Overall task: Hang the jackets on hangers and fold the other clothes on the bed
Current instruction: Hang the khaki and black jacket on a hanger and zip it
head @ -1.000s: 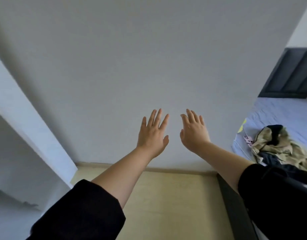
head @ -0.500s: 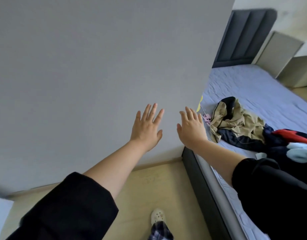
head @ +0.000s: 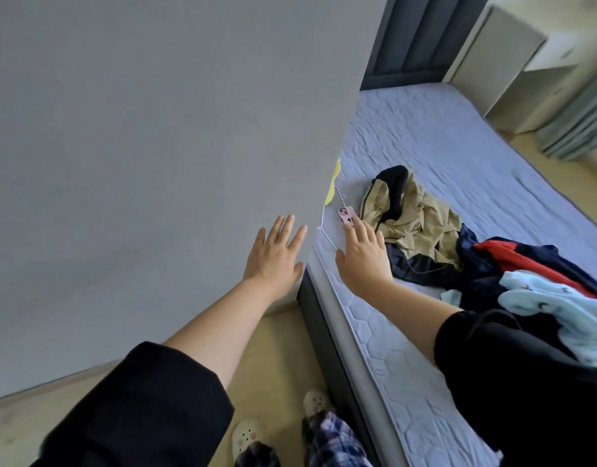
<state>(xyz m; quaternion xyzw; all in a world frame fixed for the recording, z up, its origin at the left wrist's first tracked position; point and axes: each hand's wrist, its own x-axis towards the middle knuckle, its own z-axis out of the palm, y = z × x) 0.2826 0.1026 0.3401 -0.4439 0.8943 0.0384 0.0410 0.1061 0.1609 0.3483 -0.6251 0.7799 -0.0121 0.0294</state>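
My left hand (head: 276, 253) and my right hand (head: 362, 255) are stretched out in front of me, fingers straight and spread, holding nothing. The left one is in front of the grey wall; the right one hovers over the near left edge of the bed (head: 465, 153). A khaki and black jacket (head: 411, 214) lies crumpled on the mattress just right of my right hand. Beyond it lie a navy and red garment (head: 512, 261) and a light blue garment (head: 553, 305). A thin white wire hanger (head: 329, 227) lies by the wall.
A pink phone (head: 346, 215) lies on the mattress just beyond my right fingertips, with something yellow (head: 334, 183) by the wall behind it. The grey wall (head: 155, 146) fills the left. A dark headboard (head: 415, 38) and beige furniture (head: 506, 59) stand at the far end. My feet in slippers stand on the wooden floor below.
The view has swung right, away from the wall, and more of the bed and the clothes has come into sight. Both hands stay spread and empty; the right one is now over the mattress.
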